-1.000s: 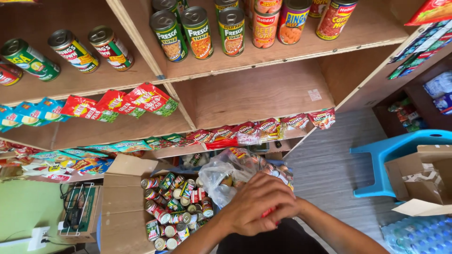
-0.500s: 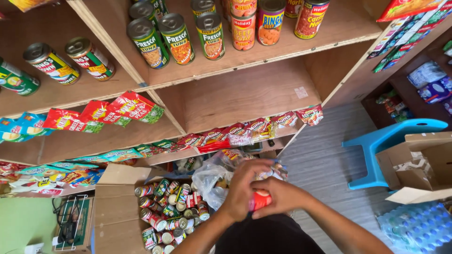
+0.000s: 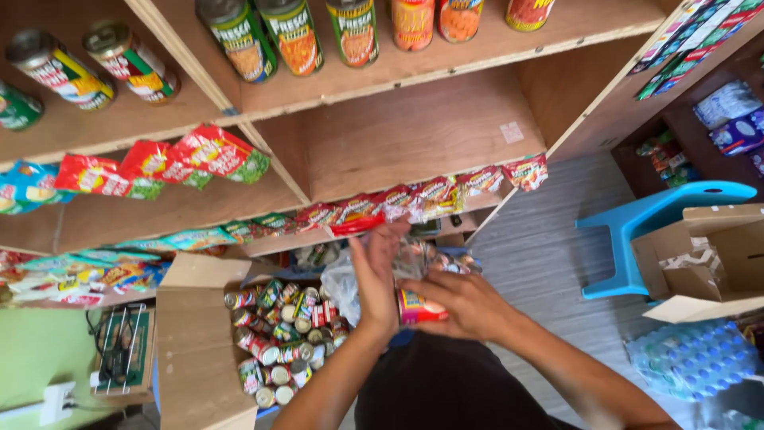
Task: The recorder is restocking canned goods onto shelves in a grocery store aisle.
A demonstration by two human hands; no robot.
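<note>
- Red and yellow on its label, a small can point(image 3: 419, 306) sits in the right hand point(image 3: 469, 306), whose fingers curl around the can's right side and close on it.
- The left hand point(image 3: 376, 275) stands flat and upright just left of the can, fingers straight and pointing far; its palm appears to press the can's left end, though the contact itself is hard to see.
- Both hands meet near the middle of the scene, above a clear plastic bag point(image 3: 350, 283) that lies just beyond them.
- Left of the hands, an open cardboard box point(image 3: 195, 350) holds many more cans point(image 3: 278, 334) lying jumbled on their sides.
- Beyond the hands runs a wooden shelf point(image 3: 414, 135) whose middle bay is bare wood, with strips of red sachets point(image 3: 446, 191) hanging along its near edge.
- On the far upper shelf stand green-labelled cans point(image 3: 294, 36) in a row.
- To the right, a blue plastic stool point(image 3: 649, 231) stands on the grey floor, with another open carton point(image 3: 708, 255) just beside it.
</note>
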